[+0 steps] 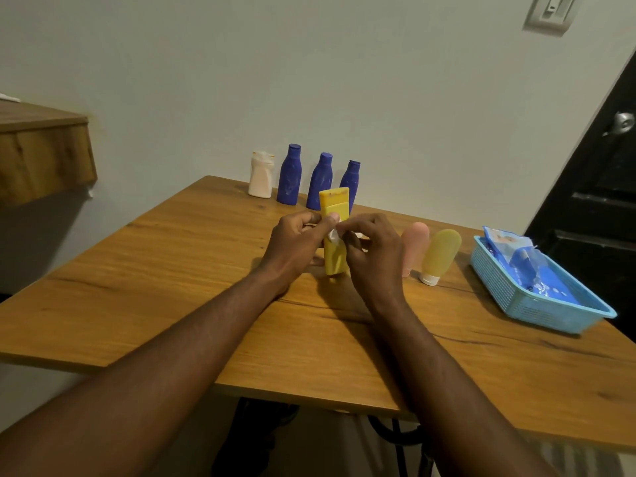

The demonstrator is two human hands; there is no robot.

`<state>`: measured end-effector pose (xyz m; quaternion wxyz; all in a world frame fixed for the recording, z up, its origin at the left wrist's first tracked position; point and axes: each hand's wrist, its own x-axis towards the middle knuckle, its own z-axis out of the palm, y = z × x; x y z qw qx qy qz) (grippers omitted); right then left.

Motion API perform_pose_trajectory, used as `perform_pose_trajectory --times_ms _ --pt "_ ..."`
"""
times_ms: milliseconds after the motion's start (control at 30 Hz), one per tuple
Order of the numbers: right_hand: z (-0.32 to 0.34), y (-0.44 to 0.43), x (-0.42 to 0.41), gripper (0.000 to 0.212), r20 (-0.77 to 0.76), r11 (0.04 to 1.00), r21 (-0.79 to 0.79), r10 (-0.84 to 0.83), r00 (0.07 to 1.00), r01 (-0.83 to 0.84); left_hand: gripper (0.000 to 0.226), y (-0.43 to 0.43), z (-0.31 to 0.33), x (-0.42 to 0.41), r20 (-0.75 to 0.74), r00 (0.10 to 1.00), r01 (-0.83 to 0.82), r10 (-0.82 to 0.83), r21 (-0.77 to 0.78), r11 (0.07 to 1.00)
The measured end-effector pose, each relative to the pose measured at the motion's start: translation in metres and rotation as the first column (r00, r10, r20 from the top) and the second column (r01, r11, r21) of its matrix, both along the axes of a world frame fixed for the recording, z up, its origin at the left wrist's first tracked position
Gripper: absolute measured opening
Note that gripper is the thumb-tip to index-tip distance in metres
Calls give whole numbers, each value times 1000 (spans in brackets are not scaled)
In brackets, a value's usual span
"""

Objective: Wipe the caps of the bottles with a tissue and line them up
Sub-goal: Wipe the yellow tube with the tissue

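Currently: three blue bottles [289,177] [320,182] [350,179], white bottle [261,177], yellow bottle [334,201], two tubes [414,242] [441,253], one tissue [333,234]

Plain pale wall [309,80] behind. Wood-grain table [155,270], black metal legs [395,438]. Wooden shelf [41,153] at left. Dark door [602,201], silver knob [623,122], at right; switch plate [550,12] above.

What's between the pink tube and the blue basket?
In the head view, one yellowish tube stands cap-down between the pink tube and blue basket.
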<state>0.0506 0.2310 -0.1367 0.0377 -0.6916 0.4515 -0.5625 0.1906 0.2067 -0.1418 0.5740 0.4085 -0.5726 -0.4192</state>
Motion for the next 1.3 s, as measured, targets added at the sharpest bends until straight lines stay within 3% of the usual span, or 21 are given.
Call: perform_pose_trajectory --times_ms 167,333,533,633,900,1067,1300 --pt "-2 2 -1 14 -19 991 133 7 1000 -4 38 -1 -2 0 51 998 -43 44 -22 999" --pt "-7 2 -2 15 -141 929 366 106 984 -48 36 -7 -5 6 101 985 -131 136 -57 990" --pt "-2 3 0 9 7 993 115 5 1000 -5 30 0 -3 1 83 994 -60 67 -81 995" --pt "-2 0 1 11 57 998 65 -25 998 22 31 1 -2 1 44 999 -5 7 -45 999" --pt "-2 -2 -4 10 301 977 212 -41 953 -25 30 8 0 2 24 986 168 -167 -50 984" --pt "-4 -6 -8 10 461 956 270 -22 887 -117 39 4 -4 5 42 982 189 -187 -47 981" --pt "-6 -6 -5 16 419 917 340 49 906 -207 30 -1 -6 5 124 991 57 -49 -63 996"
